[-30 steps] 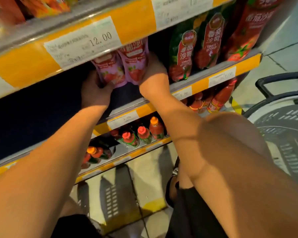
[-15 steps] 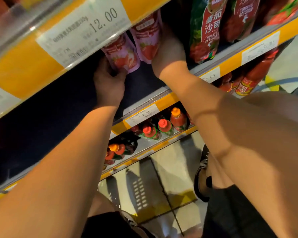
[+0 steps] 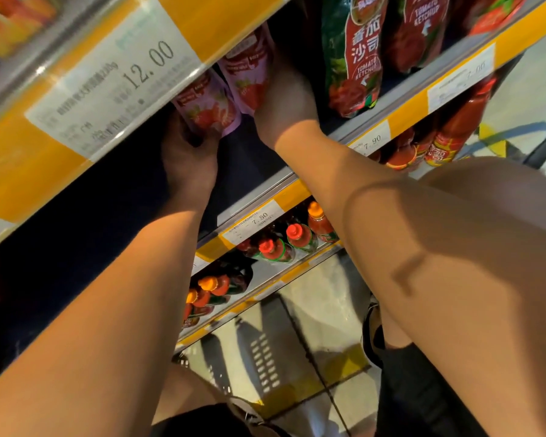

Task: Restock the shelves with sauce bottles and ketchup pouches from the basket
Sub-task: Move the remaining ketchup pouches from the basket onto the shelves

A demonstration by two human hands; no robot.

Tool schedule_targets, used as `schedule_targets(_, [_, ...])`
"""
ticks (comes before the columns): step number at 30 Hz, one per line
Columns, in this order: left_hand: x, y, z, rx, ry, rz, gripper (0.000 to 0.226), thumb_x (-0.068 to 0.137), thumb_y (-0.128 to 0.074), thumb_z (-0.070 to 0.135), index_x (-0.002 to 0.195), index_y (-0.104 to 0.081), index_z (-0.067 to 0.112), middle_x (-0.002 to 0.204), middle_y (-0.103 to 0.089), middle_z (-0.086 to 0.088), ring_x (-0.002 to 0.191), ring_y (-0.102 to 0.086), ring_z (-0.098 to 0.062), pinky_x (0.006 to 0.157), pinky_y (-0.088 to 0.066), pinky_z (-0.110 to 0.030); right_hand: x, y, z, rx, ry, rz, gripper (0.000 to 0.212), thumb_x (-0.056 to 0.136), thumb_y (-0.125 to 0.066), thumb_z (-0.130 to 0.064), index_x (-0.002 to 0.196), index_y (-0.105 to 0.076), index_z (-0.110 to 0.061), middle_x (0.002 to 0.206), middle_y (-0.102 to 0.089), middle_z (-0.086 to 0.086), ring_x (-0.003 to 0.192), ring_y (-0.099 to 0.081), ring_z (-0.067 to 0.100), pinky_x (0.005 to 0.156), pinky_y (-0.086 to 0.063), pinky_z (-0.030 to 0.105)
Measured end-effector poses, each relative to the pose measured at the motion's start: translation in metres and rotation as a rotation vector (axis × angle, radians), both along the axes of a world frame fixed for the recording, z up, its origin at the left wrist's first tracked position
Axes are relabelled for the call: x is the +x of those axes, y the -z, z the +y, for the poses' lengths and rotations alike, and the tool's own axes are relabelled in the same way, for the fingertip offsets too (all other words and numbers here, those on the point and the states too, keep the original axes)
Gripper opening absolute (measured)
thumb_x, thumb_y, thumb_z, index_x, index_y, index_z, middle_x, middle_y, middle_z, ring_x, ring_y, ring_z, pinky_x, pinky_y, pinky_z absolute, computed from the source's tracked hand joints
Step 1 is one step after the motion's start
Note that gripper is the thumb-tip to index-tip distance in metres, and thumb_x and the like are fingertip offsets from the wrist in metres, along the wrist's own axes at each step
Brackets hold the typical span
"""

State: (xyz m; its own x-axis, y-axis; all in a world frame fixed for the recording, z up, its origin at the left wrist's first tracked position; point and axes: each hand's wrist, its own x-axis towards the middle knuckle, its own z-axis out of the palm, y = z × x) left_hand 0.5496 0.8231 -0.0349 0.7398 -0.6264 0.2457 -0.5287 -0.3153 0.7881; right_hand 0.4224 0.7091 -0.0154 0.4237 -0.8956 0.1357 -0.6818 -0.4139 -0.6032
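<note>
Two pink-purple pouches with strawberry pictures stand side by side on the dark middle shelf. My left hand (image 3: 188,152) grips the bottom of the left pouch (image 3: 207,107). My right hand (image 3: 286,108) holds the right pouch (image 3: 248,77) along its right side; its fingers are hidden behind the pouch. To the right stand green-and-red tomato ketchup pouches (image 3: 353,55). The tops of the pink pouches are hidden by the yellow shelf edge (image 3: 234,14) above.
A price label reading 12.00 (image 3: 108,89) sits on the upper shelf edge. Lower shelves hold red sauce bottles (image 3: 293,238) with red and orange caps, and taller red bottles (image 3: 454,127) at right. The shelf left of the pouches is dark. A tiled floor lies below.
The view has shifted closer and leftward along the shelf. Both hands stay on the two pink pouches, pushed slightly further in under the upper shelf edge.
</note>
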Motion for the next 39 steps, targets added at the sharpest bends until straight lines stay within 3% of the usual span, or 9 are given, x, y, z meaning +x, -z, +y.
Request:
schedule_targets(5, [-0.002, 0.001, 0.008, -0.010, -0.019, 0.086, 0.063, 0.080, -0.082, 0.038, 0.138, -0.059, 0.025, 0.127, -0.069, 0.013, 0.116, -0.063, 0.004, 0.103, -0.053, -0.028, 0.000, -0.019, 0.008, 0.068, -0.054, -0.005, 0.064, 0.100, -0.053, -0.026, 0.155, -0.028, -0.003, 0.152, -0.046, 0.013, 0.138, -0.049, 0.025, 0.110, -0.040, 0.031])
schedule_targets(9, [-0.009, 0.001, 0.025, -0.028, 0.013, 0.115, 0.049, 0.081, -0.080, 0.039, 0.126, -0.060, 0.039, 0.130, -0.068, 0.009, 0.121, -0.063, -0.005, 0.107, -0.051, -0.041, 0.001, -0.036, 0.018, 0.173, -0.056, -0.079, 0.072, 0.098, -0.057, -0.038, 0.154, -0.029, -0.002, 0.151, -0.047, 0.015, 0.137, -0.049, 0.031, 0.109, -0.044, 0.038])
schedule_targets(13, [-0.011, 0.003, 0.041, 0.027, -0.009, 0.108, 0.059, 0.085, -0.077, 0.032, 0.139, -0.058, 0.019, 0.137, -0.064, 0.002, 0.126, -0.060, -0.012, 0.110, -0.048, -0.039, -0.003, -0.047, 0.033, 0.237, -0.037, -0.103, 0.085, 0.095, -0.062, -0.047, 0.155, -0.024, -0.001, 0.154, -0.041, 0.017, 0.141, -0.043, 0.033, 0.113, -0.041, 0.039])
schedule_targets(20, [-0.014, -0.003, 0.074, 0.204, 0.010, 0.123, 0.064, 0.092, -0.075, 0.034, 0.150, -0.049, 0.023, 0.151, -0.053, 0.004, 0.137, -0.051, -0.014, 0.110, -0.041, -0.029, -0.015, -0.054, 0.075, 0.248, -0.145, -0.113, 0.064, 0.093, -0.061, -0.029, 0.149, -0.037, -0.008, 0.150, -0.045, 0.012, 0.138, -0.045, 0.029, 0.112, -0.041, 0.034])
schedule_targets(25, [-0.024, -0.008, 0.116, 0.295, 0.061, 0.035, 0.061, 0.093, -0.070, 0.039, 0.149, -0.048, 0.029, 0.149, -0.055, -0.001, 0.133, -0.055, -0.022, 0.110, -0.047, -0.045, -0.021, -0.061, 0.116, 0.327, -0.185, -0.269, 0.064, 0.083, -0.065, -0.011, 0.142, -0.043, -0.006, 0.130, -0.057, 0.018, 0.120, -0.055, 0.036, 0.094, -0.054, 0.040])
schedule_targets(28, [-0.031, -0.014, 0.152, 0.315, 0.086, -0.016, 0.061, 0.095, -0.061, 0.053, 0.150, -0.045, 0.032, 0.144, -0.056, -0.001, 0.128, -0.056, -0.021, 0.104, -0.050, -0.046, -0.013, -0.064, 0.136, 0.327, -0.257, -0.233, 0.057, 0.084, -0.066, -0.012, 0.138, -0.047, -0.008, 0.124, -0.059, 0.016, 0.119, -0.055, 0.035, 0.088, -0.050, 0.035])
schedule_targets(31, [-0.042, -0.019, 0.192, 0.269, 0.063, -0.017, 0.058, 0.099, -0.059, 0.053, 0.151, -0.042, 0.033, 0.146, -0.054, 0.005, 0.132, -0.051, -0.013, 0.108, -0.048, -0.043, -0.002, -0.066, 0.157, 0.340, -0.310, -0.209, 0.046, 0.084, -0.066, -0.015, 0.127, -0.051, -0.008, 0.118, -0.061, 0.016, 0.113, -0.059, 0.037, 0.081, -0.050, 0.035])
schedule_targets(35, [-0.057, -0.026, 0.255, 0.207, 0.043, 0.016, 0.055, 0.100, -0.061, 0.048, 0.150, -0.040, 0.038, 0.151, -0.046, 0.016, 0.139, -0.043, -0.001, 0.115, -0.042, -0.038, 0.016, -0.065, 0.193, 0.281, -0.397, -0.170, 0.077, 0.083, -0.068, -0.016, 0.153, -0.036, -0.012, 0.148, -0.046, 0.018, 0.135, -0.044, 0.039, 0.107, -0.044, 0.040])
schedule_targets(39, [-0.057, -0.045, 0.316, 0.142, -0.085, 0.052, 0.054, 0.099, -0.061, 0.050, 0.149, -0.039, 0.047, 0.154, -0.043, 0.023, 0.145, -0.036, 0.001, 0.118, -0.037, -0.037, 0.031, -0.061, 0.241, 0.239, -0.531, -0.134, 0.084, 0.085, -0.069, -0.019, 0.158, -0.028, -0.022, 0.153, -0.041, 0.012, 0.139, -0.042, 0.036, 0.105, -0.046, 0.043])
